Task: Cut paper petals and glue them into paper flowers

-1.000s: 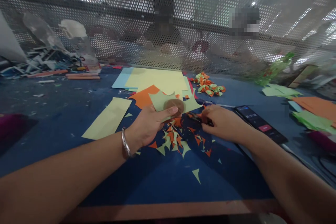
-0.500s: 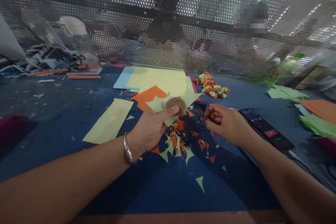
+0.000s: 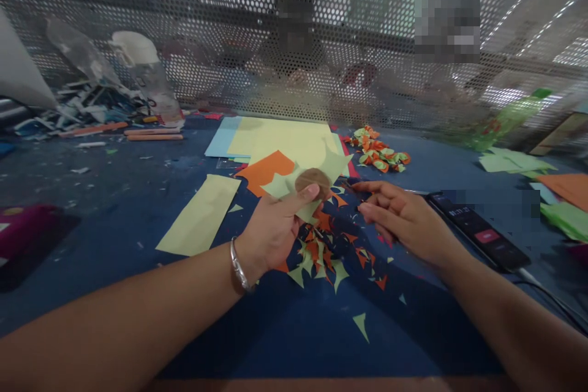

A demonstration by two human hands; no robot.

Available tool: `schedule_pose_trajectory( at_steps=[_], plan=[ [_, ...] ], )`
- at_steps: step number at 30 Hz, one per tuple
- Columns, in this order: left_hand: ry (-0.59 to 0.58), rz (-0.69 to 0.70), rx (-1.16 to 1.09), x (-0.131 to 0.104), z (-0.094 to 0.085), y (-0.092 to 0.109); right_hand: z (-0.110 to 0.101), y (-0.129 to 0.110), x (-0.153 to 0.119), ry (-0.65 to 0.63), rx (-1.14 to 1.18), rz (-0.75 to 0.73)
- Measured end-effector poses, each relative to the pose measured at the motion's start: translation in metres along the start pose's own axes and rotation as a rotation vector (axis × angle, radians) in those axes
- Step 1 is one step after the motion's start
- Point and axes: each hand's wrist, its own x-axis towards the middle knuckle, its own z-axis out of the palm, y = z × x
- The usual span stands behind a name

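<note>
My left hand [image 3: 274, 229] pinches a round brown disc [image 3: 312, 184] against a pale green paper sheet [image 3: 337, 165] with curved cut edges. The thumb presses on the disc's face; the other fingers are mostly behind the paper. To the right, my right hand [image 3: 404, 223] hovers low over the table, thumb and index finger apart. Just by its fingertips is a small dark item that I cannot make out. Green and orange paper scraps [image 3: 316, 251] lie heaped below the held sheet.
Behind the hands lie yellow sheets [image 3: 280, 135], an orange piece [image 3: 269, 171] and a pile of small green-orange pieces [image 3: 379, 150]. A pale strip [image 3: 202, 214] is at left. A phone [image 3: 478, 229] with a cable lies right. A bottle [image 3: 149, 79] stands before the perforated screen [image 3: 220, 18].
My right hand's index finger has stretched out from a curled pose toward the dark item. The left hand keeps its grip on the disc and paper. The whole view has shifted slightly.
</note>
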Motion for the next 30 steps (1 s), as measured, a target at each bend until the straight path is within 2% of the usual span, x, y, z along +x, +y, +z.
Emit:
schedule_pose_trajectory(
  at_steps=[9, 17, 30],
  plan=[
    [0.014, 0.011, -0.048, -0.002, 0.004, 0.0, 0.023, -0.008, -0.005, -0.042, 0.334, 0.065],
    [0.07, 0.001, -0.087, -0.002, 0.006, 0.002, 0.027, -0.01, -0.005, -0.012, 0.501, 0.085],
    [-0.013, 0.023, -0.076, -0.003, 0.009, -0.002, 0.028, -0.004, -0.006, -0.082, 0.62, 0.053]
  ],
)
